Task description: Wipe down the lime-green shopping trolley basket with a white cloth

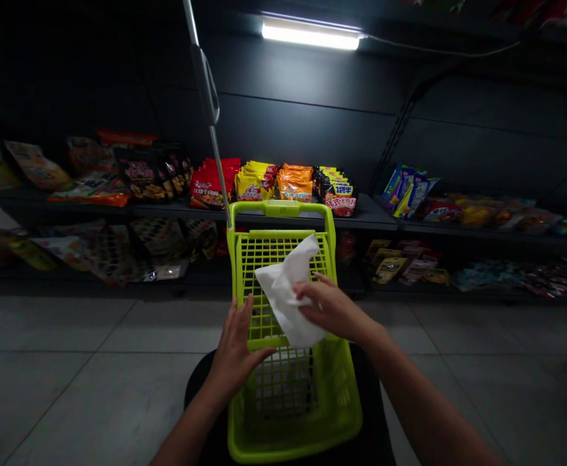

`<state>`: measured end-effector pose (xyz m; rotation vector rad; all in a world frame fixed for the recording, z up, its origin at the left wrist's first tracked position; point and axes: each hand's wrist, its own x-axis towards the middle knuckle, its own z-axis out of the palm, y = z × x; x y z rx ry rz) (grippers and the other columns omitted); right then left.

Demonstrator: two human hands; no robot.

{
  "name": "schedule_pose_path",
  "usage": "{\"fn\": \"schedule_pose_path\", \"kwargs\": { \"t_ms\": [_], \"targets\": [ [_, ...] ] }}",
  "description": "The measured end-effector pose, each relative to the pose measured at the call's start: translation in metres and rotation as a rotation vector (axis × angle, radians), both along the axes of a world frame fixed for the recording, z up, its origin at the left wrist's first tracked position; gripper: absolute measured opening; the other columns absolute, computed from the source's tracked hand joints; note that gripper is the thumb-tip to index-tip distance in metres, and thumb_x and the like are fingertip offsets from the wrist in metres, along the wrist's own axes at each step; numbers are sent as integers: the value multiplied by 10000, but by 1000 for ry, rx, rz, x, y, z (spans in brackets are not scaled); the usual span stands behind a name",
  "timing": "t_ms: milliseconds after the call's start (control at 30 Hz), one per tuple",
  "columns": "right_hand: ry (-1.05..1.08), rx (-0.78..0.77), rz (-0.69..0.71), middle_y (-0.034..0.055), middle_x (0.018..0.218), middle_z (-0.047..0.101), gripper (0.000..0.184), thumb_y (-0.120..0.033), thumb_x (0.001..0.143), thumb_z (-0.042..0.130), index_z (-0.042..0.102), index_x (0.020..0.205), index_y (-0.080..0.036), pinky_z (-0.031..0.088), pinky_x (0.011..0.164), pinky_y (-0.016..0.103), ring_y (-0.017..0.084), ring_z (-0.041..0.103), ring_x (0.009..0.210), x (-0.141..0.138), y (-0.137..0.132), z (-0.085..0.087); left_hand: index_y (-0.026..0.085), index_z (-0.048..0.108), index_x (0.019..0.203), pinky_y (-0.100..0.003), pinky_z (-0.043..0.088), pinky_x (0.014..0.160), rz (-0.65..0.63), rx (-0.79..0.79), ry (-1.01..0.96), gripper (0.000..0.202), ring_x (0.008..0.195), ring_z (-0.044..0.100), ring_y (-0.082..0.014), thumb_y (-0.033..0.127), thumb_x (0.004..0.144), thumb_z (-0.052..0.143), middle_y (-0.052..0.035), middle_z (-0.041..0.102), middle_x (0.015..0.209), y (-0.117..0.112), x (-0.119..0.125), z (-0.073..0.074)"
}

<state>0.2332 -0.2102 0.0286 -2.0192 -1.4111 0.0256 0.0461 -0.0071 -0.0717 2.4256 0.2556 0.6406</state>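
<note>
A lime-green plastic shopping basket [294, 453] with grid walls stands in front of me, tilted, its long side running away from me. My right hand [326, 305] pinches a crumpled white wipe [288, 291], which lies against the upper grid panel of the basket; whether it is paper or cloth I cannot tell. At the basket's left edge is my left hand [237, 346], thumb and fingers spread apart and seemingly resting on the frame. A thin metal telescopic rod [221, 169] with a dark grip rises from the basket's upper left corner.
Behind the basket runs a dark shelf [268, 213] with red noodle packets [210, 184], yellow packets [254, 182], orange packets [296, 183] and other snack bags. A lower shelf holds more bags [160, 234]. A lit tube lamp [311, 33] hangs above. Grey floor tiles [70, 388] lie around.
</note>
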Motion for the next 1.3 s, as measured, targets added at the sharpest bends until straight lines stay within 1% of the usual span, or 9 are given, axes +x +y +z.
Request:
{"fn": "schedule_pose_path", "kwargs": {
  "t_ms": [100, 300, 533, 667, 767, 900, 1067, 1167, 1300],
  "targets": [
    [33, -173, 274, 65, 1442, 605, 443, -254, 919, 643, 563, 1353, -291, 151, 1244, 534, 216, 527, 1368, -8, -5, 2, 417, -16, 1605, -642, 286, 1200, -3, 0, 2, 1142, 1571, 112, -374, 330, 807, 796, -97, 269, 1668, 0, 0, 0],
    [72, -77, 187, 84, 1496, 550, 605, 33, 822, 477, 588, 1334, -268, 314, 1204, 525, 206, 403, 1471, 14, -35, -8, 424, -9, 1605, -632, 280, 1202, 3, -27, 25, 1167, 1575, 97, -361, 302, 785, 812, -89, 276, 1669, 0, -1, 0],
    [-77, -337, 280, 101, 1664, 284, 941, 49, 691, 648, 435, 1536, -304, 235, 1241, 526, 282, 207, 1556, -2, -43, -20, 404, 7, 1610, -637, 302, 1193, -5, -5, 15, 1153, 1571, 111, -374, 323, 786, 810, -95, 271, 1674, 0, -1, 1],
    [-87, -336, 266, 75, 1524, 528, 587, -49, 790, 695, 651, 1316, -305, 229, 1231, 533, 277, 389, 1479, -15, -35, -15, 407, 6, 1609, -629, 290, 1200, -3, 3, 16, 1146, 1575, 98, -361, 332, 792, 806, -90, 274, 1674, 0, 0, -1],
    [18, -299, 218, 50, 1164, 739, 175, -202, 947, 599, 716, 1069, -248, 392, 1121, 453, 228, 639, 1191, -11, -22, -5, 400, 13, 1611, -621, 292, 1201, -1, 5, 11, 1164, 1574, 104, -359, 324, 777, 822, -98, 303, 1660, 0, 1, -1],
    [182, -191, -9, 31, 953, 724, 182, -324, 988, 538, 670, 1018, -202, 497, 797, 289, 179, 660, 864, 18, 15, -2, 397, 15, 1611, -618, 293, 1202, -3, 10, 15, 1154, 1576, 97, -355, 327, 784, 818, -97, 308, 1659, 0, 0, 1],
    [-53, -58, -319, 46, 1037, 667, 182, -177, 873, 652, 645, 1051, -215, 473, 864, 325, 197, 608, 940, 46, 62, -21, 419, 12, 1605, -653, 279, 1199, -8, 7, 16, 1133, 1572, 101, -376, 319, 801, 803, -93, 281, 1672, 0, 0, 3],
    [-251, -64, -98, 78, 1042, 667, 103, -140, 904, 626, 698, 927, -211, 421, 1021, 402, 230, 579, 1076, 44, 59, -29, 418, 13, 1605, -649, 275, 1203, -5, 9, 19, 1141, 1572, 97, -378, 319, 793, 809, -89, 259, 1681, -1, 0, 2],
    [-189, -148, 199, 112, 1341, 620, 370, -286, 952, 632, 629, 1319, -240, 396, 1102, 432, 245, 532, 1279, 41, 29, -30, 412, 9, 1608, -633, 267, 1214, -3, 16, 12, 1132, 1576, 93, -359, 322, 803, 801, -84, 261, 1680, -1, 0, 0]
  ]
}}
